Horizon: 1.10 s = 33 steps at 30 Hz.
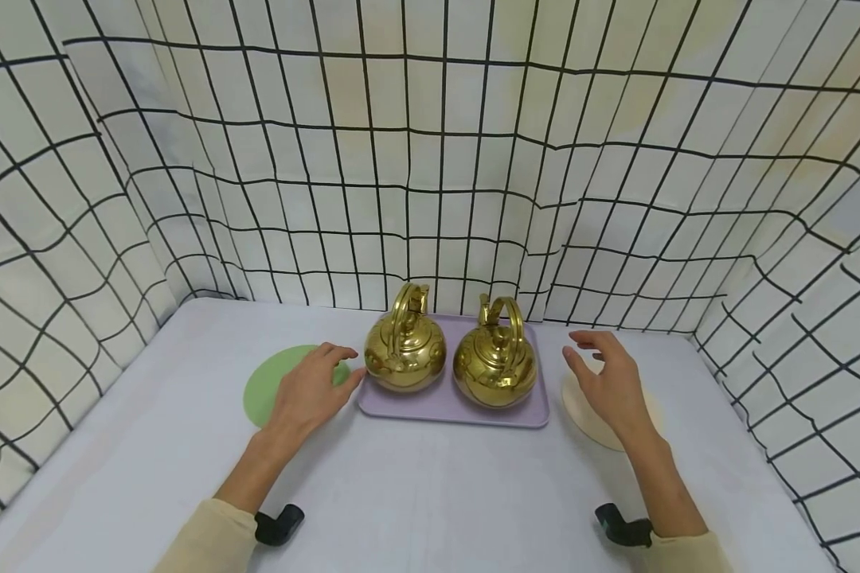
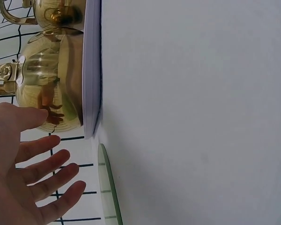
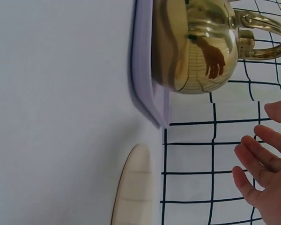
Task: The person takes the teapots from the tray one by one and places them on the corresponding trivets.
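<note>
Two shiny brass teapots with arched top handles stand upright side by side on a lilac tray (image 1: 416, 407). My left hand (image 1: 312, 391) is beside the left teapot (image 1: 405, 354), thumb and fingers spread; the left wrist view shows the thumb close to its body, and whether they touch I cannot tell. My right hand (image 1: 611, 386) hovers to the right of the right teapot (image 1: 494, 368), apart from it, fingers loosely bent and holding nothing. Under the left hand lies a green round mat (image 1: 265, 390). A cream round mat (image 1: 589, 420) lies beneath the right hand.
A white cloth-covered table (image 1: 430, 493) extends in front of the tray. Behind and at both sides rise white curtains (image 1: 373, 183) with a black grid pattern. Black wrist-worn devices (image 1: 279, 525) sit near both sleeves.
</note>
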Each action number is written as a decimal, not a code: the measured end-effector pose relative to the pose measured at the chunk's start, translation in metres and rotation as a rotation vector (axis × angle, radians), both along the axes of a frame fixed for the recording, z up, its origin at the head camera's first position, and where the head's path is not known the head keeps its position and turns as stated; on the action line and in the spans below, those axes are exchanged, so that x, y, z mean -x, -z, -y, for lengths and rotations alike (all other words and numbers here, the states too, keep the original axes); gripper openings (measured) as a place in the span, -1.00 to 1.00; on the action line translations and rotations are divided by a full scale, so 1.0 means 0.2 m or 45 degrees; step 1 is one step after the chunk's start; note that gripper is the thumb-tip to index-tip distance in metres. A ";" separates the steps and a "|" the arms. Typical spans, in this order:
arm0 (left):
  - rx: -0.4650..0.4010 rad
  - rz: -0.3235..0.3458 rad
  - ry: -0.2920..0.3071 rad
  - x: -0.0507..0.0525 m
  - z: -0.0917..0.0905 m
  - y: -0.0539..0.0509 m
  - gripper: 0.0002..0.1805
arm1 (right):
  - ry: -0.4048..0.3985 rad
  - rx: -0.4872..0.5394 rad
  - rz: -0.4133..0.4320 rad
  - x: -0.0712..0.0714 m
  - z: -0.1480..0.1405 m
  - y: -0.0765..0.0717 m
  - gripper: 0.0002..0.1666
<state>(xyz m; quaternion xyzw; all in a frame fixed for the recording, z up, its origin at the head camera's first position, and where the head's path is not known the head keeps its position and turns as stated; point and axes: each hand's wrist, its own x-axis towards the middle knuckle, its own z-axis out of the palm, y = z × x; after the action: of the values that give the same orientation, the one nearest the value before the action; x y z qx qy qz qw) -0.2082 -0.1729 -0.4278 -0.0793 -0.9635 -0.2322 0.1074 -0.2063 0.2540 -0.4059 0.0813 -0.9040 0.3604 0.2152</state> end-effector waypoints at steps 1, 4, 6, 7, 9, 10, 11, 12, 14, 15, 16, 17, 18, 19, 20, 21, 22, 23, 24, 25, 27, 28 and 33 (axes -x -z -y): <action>-0.003 0.007 0.000 0.00 0.00 0.00 -0.55 | 0.000 0.010 -0.007 0.00 0.01 0.00 -0.65; -0.021 0.024 0.003 0.00 0.00 0.01 -0.60 | 0.000 0.030 -0.017 0.00 0.02 -0.02 -0.67; -0.037 0.043 0.007 0.00 0.00 0.01 -0.62 | -0.009 0.058 -0.008 -0.01 0.03 -0.03 -0.68; -0.046 0.053 0.008 0.00 0.00 0.02 -0.63 | -0.013 0.069 -0.003 -0.01 0.03 -0.04 -0.68; -0.061 0.080 0.010 0.00 0.00 0.02 -0.64 | -0.026 0.099 0.011 -0.01 0.05 -0.05 -0.68; -0.069 0.094 0.011 0.00 0.00 0.02 -0.65 | -0.030 0.113 0.025 -0.01 0.05 -0.05 -0.68; -0.076 0.106 0.012 0.00 -0.01 0.02 -0.65 | -0.034 0.124 0.037 -0.01 0.06 -0.06 -0.68; -0.084 0.118 0.017 0.00 -0.01 0.03 -0.66 | -0.040 0.137 0.047 -0.01 0.06 -0.06 -0.67; -0.101 0.141 0.023 0.01 -0.01 0.03 -0.68 | -0.058 0.165 0.063 -0.01 0.07 -0.08 -0.66; -0.109 0.154 0.024 0.01 -0.01 0.03 -0.69 | -0.067 0.175 0.067 -0.01 0.08 -0.08 -0.65; -0.114 0.165 0.025 0.01 -0.01 0.03 -0.70 | -0.077 0.184 0.072 -0.01 0.08 -0.09 -0.65; -0.118 0.177 0.027 0.01 -0.01 0.03 -0.70 | -0.088 0.196 0.076 -0.01 0.09 -0.10 -0.65; -0.122 0.187 0.028 0.01 -0.01 0.03 -0.71 | -0.100 0.206 0.081 -0.01 0.09 -0.10 -0.64; -0.124 0.196 0.028 0.01 -0.01 0.04 -0.71 | -0.109 0.211 0.084 -0.01 0.10 -0.11 -0.65; -0.128 0.205 0.027 0.01 -0.01 0.04 -0.72 | -0.118 0.217 0.090 -0.02 0.10 -0.12 -0.65; -0.132 0.209 0.034 0.01 -0.01 0.04 -0.72 | -0.125 0.223 0.093 -0.02 0.11 -0.12 -0.65; -0.135 0.214 0.038 0.01 -0.01 0.04 -0.72 | -0.134 0.233 0.098 -0.02 0.12 -0.13 -0.65; -0.138 0.218 0.041 0.01 -0.01 0.04 -0.72 | -0.142 0.240 0.101 -0.02 0.12 -0.13 -0.65; -0.144 0.221 0.044 0.00 -0.02 0.04 -0.72 | -0.153 0.252 0.108 -0.02 0.13 -0.14 -0.65; -0.147 0.223 0.048 0.00 -0.02 0.04 -0.72 | -0.162 0.262 0.115 -0.02 0.14 -0.15 -0.65; -0.147 0.228 0.050 0.00 -0.02 0.04 -0.73 | -0.182 0.290 0.135 -0.02 0.15 -0.15 -0.63; -0.146 0.231 0.047 0.00 -0.02 0.04 -0.73 | -0.194 0.305 0.147 -0.02 0.16 -0.16 -0.62; -0.141 0.234 0.050 -0.01 -0.02 0.04 -0.74 | -0.230 0.357 0.188 -0.01 0.18 -0.16 -0.61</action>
<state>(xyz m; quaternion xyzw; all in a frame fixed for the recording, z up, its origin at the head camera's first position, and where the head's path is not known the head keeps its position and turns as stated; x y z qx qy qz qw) -0.2066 -0.1693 -0.4359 -0.0706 -0.9532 -0.2933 0.0183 -0.2038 0.2173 -0.3732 0.1047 -0.8473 0.5056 0.1241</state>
